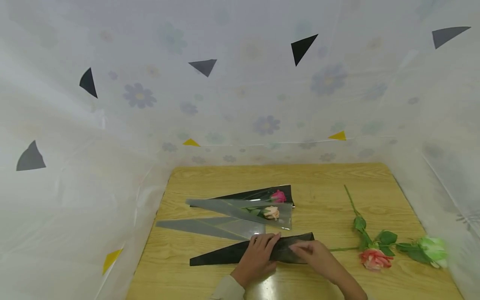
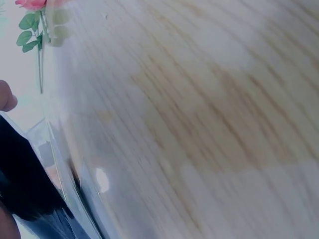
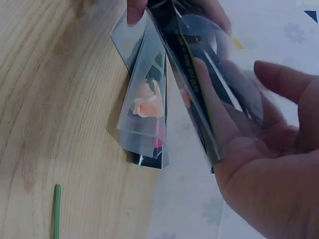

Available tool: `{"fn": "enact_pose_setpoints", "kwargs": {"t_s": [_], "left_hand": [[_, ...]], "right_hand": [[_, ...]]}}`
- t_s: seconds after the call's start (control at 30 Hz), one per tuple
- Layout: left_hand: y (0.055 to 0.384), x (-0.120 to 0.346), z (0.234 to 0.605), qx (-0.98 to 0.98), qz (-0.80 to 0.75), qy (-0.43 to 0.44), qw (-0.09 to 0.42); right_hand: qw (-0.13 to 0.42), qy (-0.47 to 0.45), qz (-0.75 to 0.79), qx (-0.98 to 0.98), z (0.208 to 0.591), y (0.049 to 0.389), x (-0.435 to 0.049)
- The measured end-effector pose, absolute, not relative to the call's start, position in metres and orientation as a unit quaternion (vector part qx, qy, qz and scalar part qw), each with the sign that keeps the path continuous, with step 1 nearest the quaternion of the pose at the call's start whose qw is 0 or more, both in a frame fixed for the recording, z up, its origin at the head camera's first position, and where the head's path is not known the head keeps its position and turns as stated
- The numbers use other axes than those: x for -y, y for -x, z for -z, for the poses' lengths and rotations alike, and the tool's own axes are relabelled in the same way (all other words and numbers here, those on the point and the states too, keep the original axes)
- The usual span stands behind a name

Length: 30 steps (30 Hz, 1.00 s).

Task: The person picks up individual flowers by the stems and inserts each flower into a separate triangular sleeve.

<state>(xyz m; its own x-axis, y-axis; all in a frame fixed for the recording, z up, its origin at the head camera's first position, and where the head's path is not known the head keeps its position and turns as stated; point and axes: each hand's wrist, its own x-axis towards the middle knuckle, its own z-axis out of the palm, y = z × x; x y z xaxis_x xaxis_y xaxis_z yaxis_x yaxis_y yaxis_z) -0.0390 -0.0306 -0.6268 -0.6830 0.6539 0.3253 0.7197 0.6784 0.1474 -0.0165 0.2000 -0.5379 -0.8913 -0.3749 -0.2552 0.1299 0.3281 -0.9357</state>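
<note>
My left hand grips a black flower sleeve with a clear front, lying on the table with its narrow end to the left. At the sleeve's wide right end is my right hand. Seen in the right wrist view, one straight finger shows through the clear film, and another fingertip stands apart beside it. The sleeve looks empty of any flower. Only parts of fingers and the dark sleeve show at the edge of the left wrist view.
Behind lie a flat grey sleeve, a grey sleeve with a peach rose and a black one with a pink rose. To the right are a coral rose, a pale green rose and a bare stem. Floral curtains surround the table.
</note>
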Motion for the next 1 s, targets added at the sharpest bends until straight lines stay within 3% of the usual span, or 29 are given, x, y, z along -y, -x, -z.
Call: {"fn": "enact_pose_setpoints", "kwargs": {"t_s": [0.23,0.4,0.67,1.0], "left_hand": [[0.043,0.033,0.623,0.908,0.122,0.374,0.142],[0.048,0.040,0.623,0.916,0.131,0.354,0.135],[0.059,0.054,0.620,0.922,0.157,0.328,0.131],[0.064,0.063,0.614,0.918,0.179,0.332,0.121]], "right_hand": [[0.226,0.090,0.634,-0.734,0.538,0.019,-0.204],[0.168,0.086,0.613,-0.767,0.537,0.019,-0.206],[0.081,-0.011,0.581,-0.810,0.534,0.028,-0.224],[-0.036,-0.033,0.384,-0.922,0.538,0.032,-0.285]]}}
